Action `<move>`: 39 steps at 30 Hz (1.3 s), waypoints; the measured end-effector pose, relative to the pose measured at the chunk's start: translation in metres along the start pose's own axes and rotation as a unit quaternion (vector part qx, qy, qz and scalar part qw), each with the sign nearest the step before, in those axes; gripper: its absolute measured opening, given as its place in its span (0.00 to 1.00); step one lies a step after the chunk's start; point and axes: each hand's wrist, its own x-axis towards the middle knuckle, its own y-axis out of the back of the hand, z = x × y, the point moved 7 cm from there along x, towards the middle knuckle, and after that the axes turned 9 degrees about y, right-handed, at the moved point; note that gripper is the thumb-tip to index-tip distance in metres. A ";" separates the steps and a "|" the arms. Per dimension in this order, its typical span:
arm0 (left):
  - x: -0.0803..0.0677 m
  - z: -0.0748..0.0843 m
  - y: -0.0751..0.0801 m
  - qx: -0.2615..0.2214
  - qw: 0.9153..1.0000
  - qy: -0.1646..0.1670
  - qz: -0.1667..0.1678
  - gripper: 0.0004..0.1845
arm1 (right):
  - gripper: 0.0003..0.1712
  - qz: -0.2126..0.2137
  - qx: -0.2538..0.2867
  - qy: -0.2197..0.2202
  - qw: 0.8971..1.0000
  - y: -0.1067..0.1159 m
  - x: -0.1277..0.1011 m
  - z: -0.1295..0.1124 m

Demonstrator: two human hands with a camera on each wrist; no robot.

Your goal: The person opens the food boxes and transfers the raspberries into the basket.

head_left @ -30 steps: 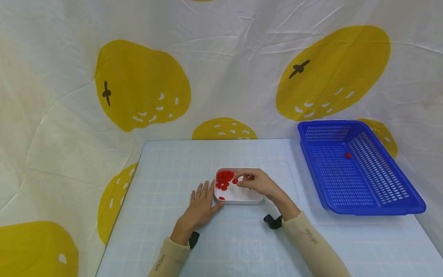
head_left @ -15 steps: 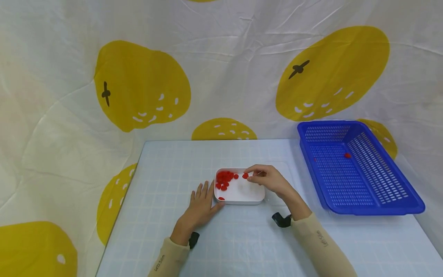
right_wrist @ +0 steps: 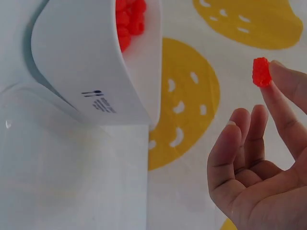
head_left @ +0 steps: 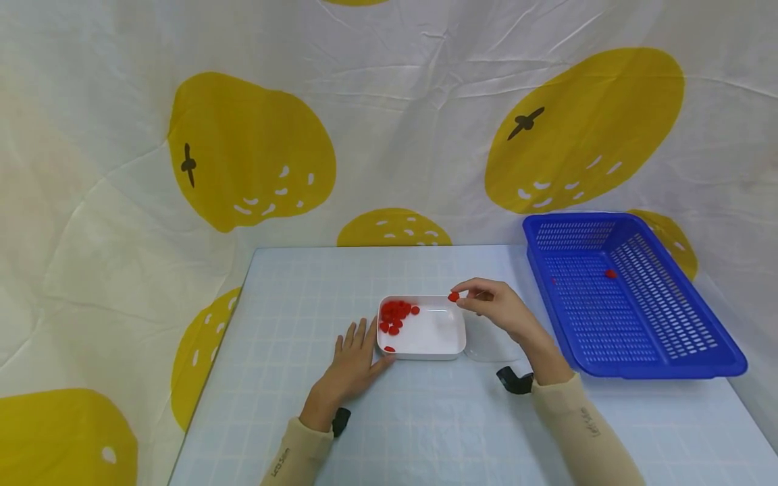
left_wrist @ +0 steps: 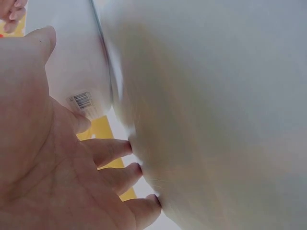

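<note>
Between thumb and index fingertip my right hand [head_left: 495, 307] pinches a red raspberry [right_wrist: 261, 72], held above the right back corner of a white container [head_left: 431, 337]. Several more raspberries [head_left: 395, 314] are heaped at the container's left side, and a single one [head_left: 390, 349] lies near its front left corner. My left hand [head_left: 349, 368] rests flat on the table, fingers spread, its thumb and index finger against the container's left end. In the left wrist view that hand's palm [left_wrist: 53, 158] shows beside the container's barcoded wall [left_wrist: 72, 72].
A blue plastic basket [head_left: 565, 337] with slotted walls stands at the right; a red raspberry [head_left: 610, 273] lies inside it. A clear lid [head_left: 495, 347] lies flat just right of the container. A white cloth with yellow fruit prints [head_left: 413, 135] hangs behind the table [head_left: 292, 290].
My right hand has lifted a raspberry from among the others and carried it right and back, to the container's far right corner. The left hand stays where it was.
</note>
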 end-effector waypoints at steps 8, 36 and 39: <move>0.000 0.000 0.000 0.000 1.000 -0.001 -0.002 0.50 | 0.16 0.020 -0.015 0.018 1.000 0.027 -0.010 -0.016; 0.004 -0.003 -0.004 0.003 1.000 0.000 0.000 0.50 | 0.21 0.143 -0.056 -0.007 0.988 0.165 -0.056 -0.008; 0.004 -0.003 -0.004 0.004 1.000 0.002 -0.001 0.50 | 0.24 0.153 -0.065 -0.031 0.986 0.174 -0.059 0.000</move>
